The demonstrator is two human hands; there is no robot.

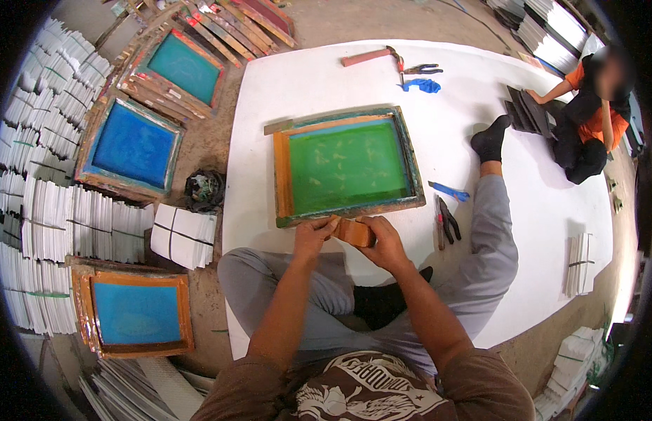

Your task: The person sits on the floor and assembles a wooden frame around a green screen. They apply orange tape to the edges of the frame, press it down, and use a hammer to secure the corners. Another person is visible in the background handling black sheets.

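Both hands are on the job here: the brown tape roll (pixel 355 233) sits between them, held just off the near edge of the wooden-framed green screen (pixel 347 168), above the person's lap. The left hand (pixel 314 236) comes in with fingertips pinched together at the roll's left end; whether they grip a loose strip, I can't tell. Over on the other side, the right hand (pixel 386 243) wraps thumb and fingers around the right end. And look at the line of it: the roll's longer visible side runs left to right, dipping slightly toward the right hand.

The screen lies flat on the white sheet (pixel 252 151), its long axis also side to side, but its right end angles a little away from the person. A brown band lines its left side, running away from the person. Off to the right, a blue cutter (pixel 450 191) slants beside the frame, with dark-handled pliers (pixel 449 223) just nearer the person.
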